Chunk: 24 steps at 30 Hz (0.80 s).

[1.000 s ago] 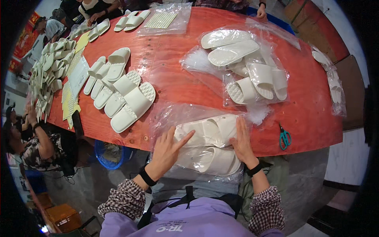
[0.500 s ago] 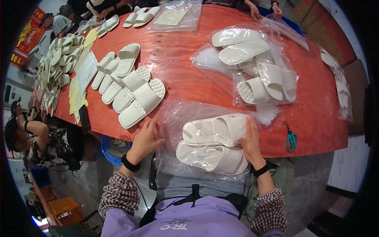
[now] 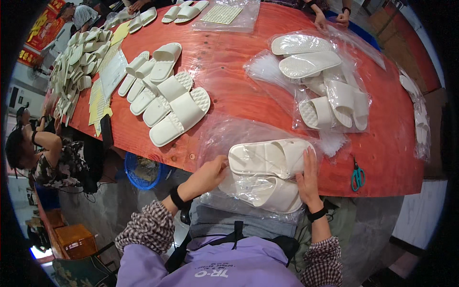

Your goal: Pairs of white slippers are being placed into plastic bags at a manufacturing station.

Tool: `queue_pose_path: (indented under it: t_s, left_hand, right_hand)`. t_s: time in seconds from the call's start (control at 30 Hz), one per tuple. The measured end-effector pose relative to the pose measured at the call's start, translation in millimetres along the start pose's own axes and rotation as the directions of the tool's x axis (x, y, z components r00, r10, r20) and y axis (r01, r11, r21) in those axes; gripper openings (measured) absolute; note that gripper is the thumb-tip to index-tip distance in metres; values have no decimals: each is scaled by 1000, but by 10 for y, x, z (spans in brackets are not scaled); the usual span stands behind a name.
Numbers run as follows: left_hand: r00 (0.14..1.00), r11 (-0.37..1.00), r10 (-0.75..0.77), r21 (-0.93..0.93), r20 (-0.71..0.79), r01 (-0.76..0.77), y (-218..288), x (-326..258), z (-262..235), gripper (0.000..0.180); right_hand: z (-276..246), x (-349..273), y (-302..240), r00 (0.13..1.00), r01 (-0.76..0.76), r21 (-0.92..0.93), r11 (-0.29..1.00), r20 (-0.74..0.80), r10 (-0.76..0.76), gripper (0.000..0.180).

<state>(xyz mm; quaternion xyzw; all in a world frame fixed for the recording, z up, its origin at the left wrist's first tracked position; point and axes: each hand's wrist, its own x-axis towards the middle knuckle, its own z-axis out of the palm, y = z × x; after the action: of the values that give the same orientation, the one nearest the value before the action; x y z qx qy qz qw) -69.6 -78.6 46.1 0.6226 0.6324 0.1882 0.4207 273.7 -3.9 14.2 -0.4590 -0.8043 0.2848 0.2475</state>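
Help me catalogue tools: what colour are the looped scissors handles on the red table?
The looped scissors handles are teal, clearest in the head view.

Slipper point(image 3: 265, 159) partly behind right hand point(image 3: 309, 181), shirt point(image 3: 224, 263) cropped

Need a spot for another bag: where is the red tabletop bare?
Bare: the strip between loose sandals and bagged pile; right of that pile, beyond the scissors. Crowded: the sandal heap at left; the near edge, where left hand and right hand flank bagged sandals.
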Motion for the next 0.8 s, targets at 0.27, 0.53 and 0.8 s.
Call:
queue_pose_path:
  t_s: [0.27, 0.53, 0.8]
  left_hand:
    - [954, 942, -187, -233, 235, 242, -46, 326, -65, 44]
    - [880, 779, -133, -501, 456, 377, -139, 481, -2, 44]
    - [883, 686, -193, -584, 429, 434, 64, 344, -123, 40]
  right_hand:
    - [19, -37, 54, 999, -20, -39, 999, 34, 21, 69]
    - [11, -13, 54, 999, -2, -39, 999, 34, 3, 70]
    - [112, -39, 140, 1000, -7, -61, 998, -28, 5, 70]
